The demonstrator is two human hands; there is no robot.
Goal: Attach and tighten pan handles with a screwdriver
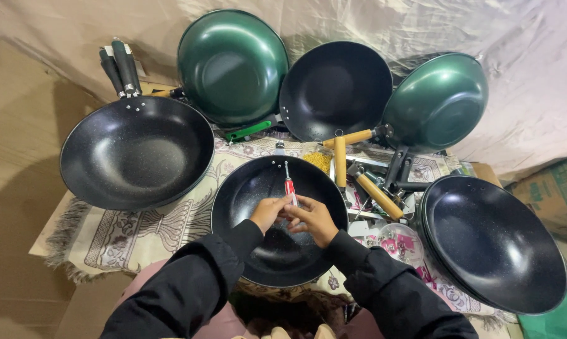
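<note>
1. Left hand (267, 212) and right hand (313, 218) meet over a round black speckled pan (258, 188); both pinch a red-handled screwdriver (289, 185), tip toward the far rim.
2. The pan rests on a patterned cloth-covered table (139, 232).
3. Nearby: wooden handles (379, 196), green woks (233, 63).

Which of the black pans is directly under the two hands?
The black pan in the middle, nearest the person. Both hands, left and right, hold a red-handled screwdriver over it; the other black pans lie untouched.
</note>
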